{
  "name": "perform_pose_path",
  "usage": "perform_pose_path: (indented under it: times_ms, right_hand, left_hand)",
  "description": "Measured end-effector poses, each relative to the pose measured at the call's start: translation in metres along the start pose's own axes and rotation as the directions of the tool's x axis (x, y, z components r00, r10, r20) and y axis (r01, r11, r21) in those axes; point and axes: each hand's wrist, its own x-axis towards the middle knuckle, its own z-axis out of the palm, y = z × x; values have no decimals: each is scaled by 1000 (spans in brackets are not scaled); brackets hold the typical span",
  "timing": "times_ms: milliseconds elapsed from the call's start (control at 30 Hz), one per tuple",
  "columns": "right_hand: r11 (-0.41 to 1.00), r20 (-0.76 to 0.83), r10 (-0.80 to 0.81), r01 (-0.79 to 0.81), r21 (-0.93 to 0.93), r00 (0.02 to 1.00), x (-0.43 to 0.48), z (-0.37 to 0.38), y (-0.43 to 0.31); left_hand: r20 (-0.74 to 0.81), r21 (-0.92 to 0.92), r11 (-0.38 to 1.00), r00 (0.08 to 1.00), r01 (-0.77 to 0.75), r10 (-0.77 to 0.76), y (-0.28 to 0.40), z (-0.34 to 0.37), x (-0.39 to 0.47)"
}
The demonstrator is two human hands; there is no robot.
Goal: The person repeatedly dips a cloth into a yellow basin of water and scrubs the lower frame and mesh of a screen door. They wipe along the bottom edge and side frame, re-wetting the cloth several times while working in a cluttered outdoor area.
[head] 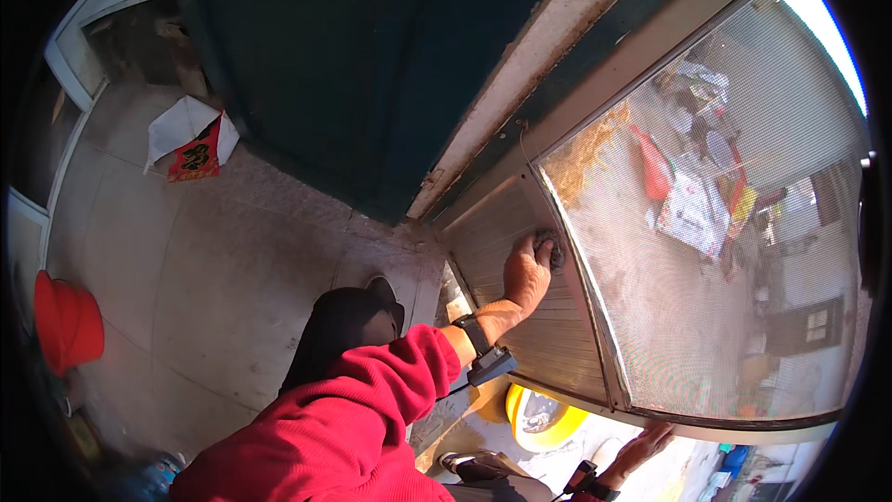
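Note:
My left hand (527, 277), at the end of a red sleeve, pinches a grey scouring pad (549, 249), which looks like steel wool. The pad presses on the ribbed lower panel (519, 307) of a screen door, close to the rail below the mesh (697, 258). Farther right, my right hand (644, 443) is at the outer edge of the door frame (739, 427); some of its fingers are hidden by the frame. Both wrists wear black straps with small devices.
A dark green door (362, 70) stands beside the white-edged jamb (516, 77). A yellow basin (543, 418) sits on the sunlit ground beyond the screen door. Red buckets (68, 324) and a red-and-white paper (195, 143) lie to the left on the floor (209, 272). Bags show through the mesh.

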Motion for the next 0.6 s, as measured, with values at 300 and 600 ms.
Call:
perform_pose_path:
  times_ms: [300, 600]
  right_hand:
    - [987, 70, -44, 32, 160, 997, -8, 7, 3]
    - [992, 95, -128, 129, 2, 987, -1, 7, -1]
  left_hand:
    - [120, -45, 996, 990, -73, 78, 2, 14, -33]
    - [434, 86, 995, 898, 48, -81, 13, 15, -109]
